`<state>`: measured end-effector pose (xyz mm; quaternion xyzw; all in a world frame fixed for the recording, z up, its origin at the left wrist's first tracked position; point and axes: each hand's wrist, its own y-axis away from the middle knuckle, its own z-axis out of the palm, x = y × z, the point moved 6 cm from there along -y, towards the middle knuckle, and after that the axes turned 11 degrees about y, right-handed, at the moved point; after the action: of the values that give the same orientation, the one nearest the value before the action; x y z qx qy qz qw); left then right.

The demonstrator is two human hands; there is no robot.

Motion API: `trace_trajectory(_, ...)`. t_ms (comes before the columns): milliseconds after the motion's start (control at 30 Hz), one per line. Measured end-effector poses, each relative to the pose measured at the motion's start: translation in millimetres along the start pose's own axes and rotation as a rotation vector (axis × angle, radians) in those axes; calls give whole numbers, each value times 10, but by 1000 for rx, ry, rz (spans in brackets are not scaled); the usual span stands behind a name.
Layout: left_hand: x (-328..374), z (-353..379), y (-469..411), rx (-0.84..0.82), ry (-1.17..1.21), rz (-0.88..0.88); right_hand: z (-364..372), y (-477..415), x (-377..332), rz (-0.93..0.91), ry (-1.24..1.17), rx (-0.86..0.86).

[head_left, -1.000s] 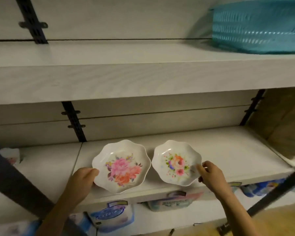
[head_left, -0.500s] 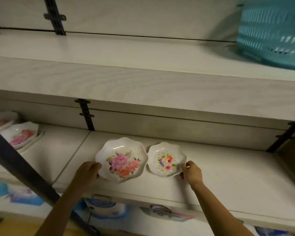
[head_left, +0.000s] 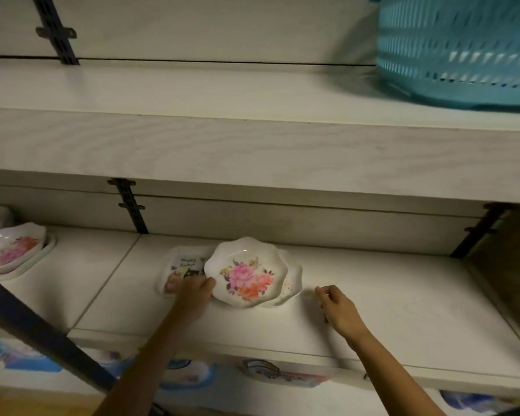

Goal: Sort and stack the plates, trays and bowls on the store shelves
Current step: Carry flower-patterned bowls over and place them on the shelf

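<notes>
Head view: the left hand [head_left: 194,297], pinching the rim of the big floral plate [head_left: 246,273], has brought it over the smaller plate [head_left: 293,280] near the left edge of the shelf [head_left: 388,295], and the right hand [head_left: 338,310], loosely curled and empty, has released, so stacking seems almost done.

The pale wood-grain lower shelf [head_left: 388,295] carries a printed tray [head_left: 179,267] left of centre, a small floral plate [head_left: 293,280] just right of it, mostly hidden under a larger floral plate [head_left: 246,273], and stacked floral plates [head_left: 12,247] at its left end; a teal basket [head_left: 457,49] stands on the upper shelf [head_left: 192,91], right
</notes>
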<state>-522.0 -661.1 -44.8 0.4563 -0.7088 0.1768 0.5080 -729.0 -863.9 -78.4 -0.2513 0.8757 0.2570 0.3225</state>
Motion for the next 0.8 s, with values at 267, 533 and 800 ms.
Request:
trace_trajectory(267, 59, 591, -295, -99, -158, -28, -243, 312, 78, -104, 61, 1)
trace_trajectory(533, 118, 497, -315, -100, -392, 12, -290, 353, -1, -169, 146, 3)
trace_trajectory(800, 148, 16, 146, -1, -555, 218, 28, 363, -467, -377, 299, -111)
